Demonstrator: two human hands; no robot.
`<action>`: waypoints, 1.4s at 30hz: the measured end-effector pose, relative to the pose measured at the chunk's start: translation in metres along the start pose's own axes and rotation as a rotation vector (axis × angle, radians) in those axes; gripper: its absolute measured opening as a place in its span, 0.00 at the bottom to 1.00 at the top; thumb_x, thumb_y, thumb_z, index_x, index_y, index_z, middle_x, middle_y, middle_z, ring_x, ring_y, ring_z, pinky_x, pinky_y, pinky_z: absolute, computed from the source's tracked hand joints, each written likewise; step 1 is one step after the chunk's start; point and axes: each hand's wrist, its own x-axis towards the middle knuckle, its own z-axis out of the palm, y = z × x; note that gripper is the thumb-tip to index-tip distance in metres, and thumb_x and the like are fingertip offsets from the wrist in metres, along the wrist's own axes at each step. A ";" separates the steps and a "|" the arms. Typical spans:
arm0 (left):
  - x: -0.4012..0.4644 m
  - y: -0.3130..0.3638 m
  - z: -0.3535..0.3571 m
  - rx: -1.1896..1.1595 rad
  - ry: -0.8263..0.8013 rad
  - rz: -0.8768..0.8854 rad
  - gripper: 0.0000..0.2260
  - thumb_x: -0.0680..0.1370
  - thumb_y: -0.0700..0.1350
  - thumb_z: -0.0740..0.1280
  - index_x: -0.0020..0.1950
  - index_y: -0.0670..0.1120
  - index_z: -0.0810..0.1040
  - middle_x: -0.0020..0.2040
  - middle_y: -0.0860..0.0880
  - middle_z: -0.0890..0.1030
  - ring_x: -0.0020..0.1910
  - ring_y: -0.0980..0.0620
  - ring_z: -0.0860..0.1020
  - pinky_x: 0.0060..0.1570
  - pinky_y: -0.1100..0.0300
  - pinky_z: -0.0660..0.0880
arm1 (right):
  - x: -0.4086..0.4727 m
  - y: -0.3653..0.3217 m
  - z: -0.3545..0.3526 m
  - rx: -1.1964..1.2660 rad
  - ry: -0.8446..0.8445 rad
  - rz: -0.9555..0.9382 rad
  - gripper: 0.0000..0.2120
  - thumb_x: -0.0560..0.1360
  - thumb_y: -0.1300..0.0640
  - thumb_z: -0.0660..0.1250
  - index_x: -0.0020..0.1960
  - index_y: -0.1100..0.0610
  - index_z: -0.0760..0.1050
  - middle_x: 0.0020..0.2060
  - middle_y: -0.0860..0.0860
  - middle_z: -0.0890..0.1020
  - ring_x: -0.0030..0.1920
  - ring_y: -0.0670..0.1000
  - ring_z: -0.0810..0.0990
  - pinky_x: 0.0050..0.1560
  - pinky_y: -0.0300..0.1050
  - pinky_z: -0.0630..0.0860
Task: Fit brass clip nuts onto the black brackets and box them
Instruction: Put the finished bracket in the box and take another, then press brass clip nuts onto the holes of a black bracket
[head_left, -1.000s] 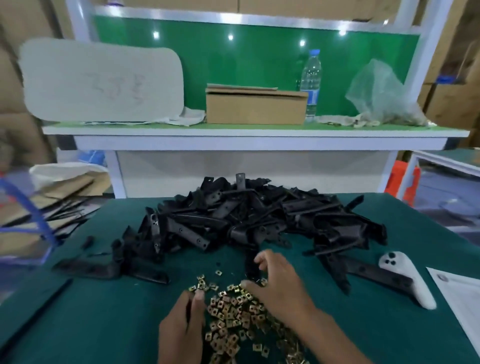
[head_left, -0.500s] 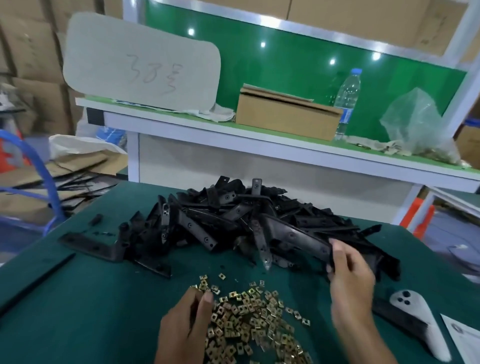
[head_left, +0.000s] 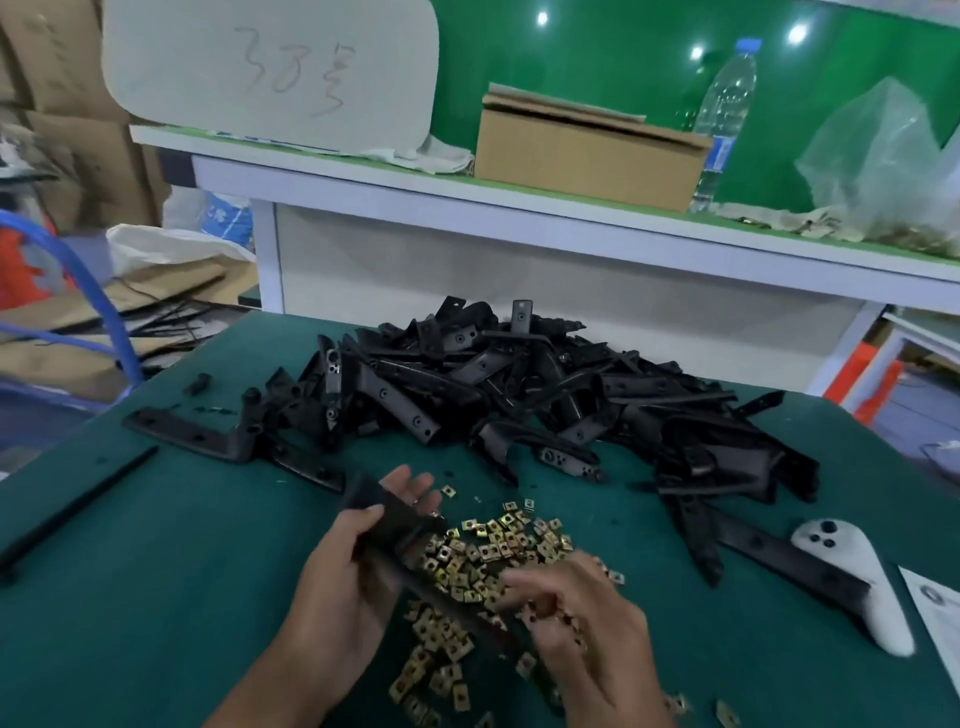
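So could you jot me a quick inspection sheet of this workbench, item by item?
Surface: green table mat, mostly bare at left.
Job's things: heap of black brackets; loose brass clip nuts at front.
Clutter: white controller, paper sheet.
Hands: left hand holds a black bracket; right hand, fingers curled, among the nuts, blurred.
Cables: nothing seen.
Surroundings: shelf with cardboard box, water bottle, plastic bag.

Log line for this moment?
left hand: holds black bracket | right hand: picking in brass clip nuts | fitted: not yet
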 end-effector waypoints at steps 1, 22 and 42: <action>0.002 0.001 0.000 -0.022 0.015 0.000 0.17 0.86 0.44 0.53 0.68 0.43 0.77 0.64 0.44 0.82 0.62 0.47 0.82 0.61 0.51 0.75 | 0.000 0.003 0.000 0.012 -0.045 0.117 0.14 0.83 0.37 0.56 0.61 0.36 0.77 0.48 0.36 0.83 0.50 0.40 0.81 0.58 0.29 0.68; -0.015 0.006 0.015 0.232 -0.087 0.081 0.12 0.73 0.52 0.71 0.54 0.51 0.86 0.51 0.50 0.86 0.42 0.53 0.83 0.39 0.63 0.80 | 0.016 0.027 -0.006 0.840 0.036 0.908 0.13 0.78 0.57 0.66 0.61 0.58 0.78 0.51 0.54 0.87 0.42 0.47 0.83 0.40 0.41 0.80; -0.019 0.000 0.020 0.172 -0.169 0.044 0.12 0.71 0.45 0.73 0.49 0.41 0.75 0.47 0.38 0.84 0.39 0.44 0.82 0.40 0.59 0.81 | 0.003 0.027 -0.002 -0.471 -0.451 0.167 0.16 0.82 0.41 0.61 0.64 0.44 0.77 0.56 0.35 0.68 0.58 0.38 0.65 0.59 0.37 0.69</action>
